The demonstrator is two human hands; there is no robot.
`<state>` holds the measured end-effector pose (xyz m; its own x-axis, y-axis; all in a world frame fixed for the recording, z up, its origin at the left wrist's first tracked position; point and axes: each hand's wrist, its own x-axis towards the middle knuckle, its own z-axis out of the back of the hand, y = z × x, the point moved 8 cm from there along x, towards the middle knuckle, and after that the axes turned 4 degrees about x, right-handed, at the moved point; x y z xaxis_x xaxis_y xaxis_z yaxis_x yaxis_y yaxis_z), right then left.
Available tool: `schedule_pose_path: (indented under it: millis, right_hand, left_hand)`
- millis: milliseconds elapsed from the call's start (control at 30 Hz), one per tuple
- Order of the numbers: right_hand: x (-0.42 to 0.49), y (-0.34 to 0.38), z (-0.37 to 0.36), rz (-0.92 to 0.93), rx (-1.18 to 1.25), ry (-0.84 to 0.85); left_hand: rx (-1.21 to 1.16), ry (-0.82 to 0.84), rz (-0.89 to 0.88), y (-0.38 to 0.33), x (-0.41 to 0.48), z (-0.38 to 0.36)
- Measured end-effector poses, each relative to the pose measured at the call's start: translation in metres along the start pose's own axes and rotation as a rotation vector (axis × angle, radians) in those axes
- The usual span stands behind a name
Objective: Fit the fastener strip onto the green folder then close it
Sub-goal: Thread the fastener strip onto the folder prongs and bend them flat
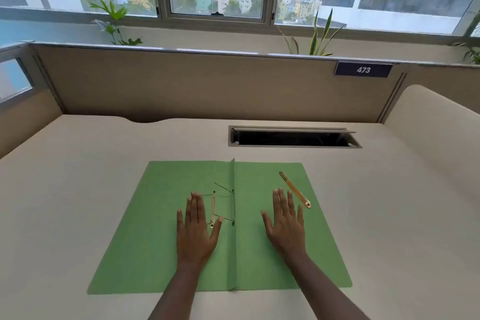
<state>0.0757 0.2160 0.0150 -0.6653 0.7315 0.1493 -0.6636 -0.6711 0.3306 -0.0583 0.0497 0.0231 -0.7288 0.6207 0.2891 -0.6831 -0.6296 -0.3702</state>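
Note:
A green folder [145,241] lies open and flat on the desk, its spine fold running down the middle. My left hand [196,228] rests palm down on the left leaf, fingers apart, holding nothing. Just right of its fingers lies a gold metal clip piece [213,212], with thin prongs [233,206] standing along the spine. My right hand [285,223] lies flat on the right leaf, fingers spread and empty. A loose gold fastener strip [295,189] lies diagonally on the right leaf, just beyond and to the right of my right fingertips.
A beige desk [78,163] surrounds the folder. An open cable slot [293,137] sits in the desk behind the folder. A partition wall with a "473" label [363,69] closes the back, and a raised curved panel [436,122] stands at the right.

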Motion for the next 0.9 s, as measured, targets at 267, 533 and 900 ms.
schedule_pose_path:
  millis: [267,533,900]
  right_hand:
    - [-0.014,-0.012,-0.02,-0.07,-0.002,0.131]
    - [-0.019,-0.015,-0.022,-0.095,0.014,0.131]
    - [-0.02,-0.016,-0.02,-0.074,0.049,0.133]
  left_hand:
    - [0.087,0.23,0.122,0.013,0.001,-0.023]
    - [0.138,0.275,0.129,0.013,-0.003,-0.023]
    - [-0.002,0.222,0.151,0.008,-0.005,-0.014]
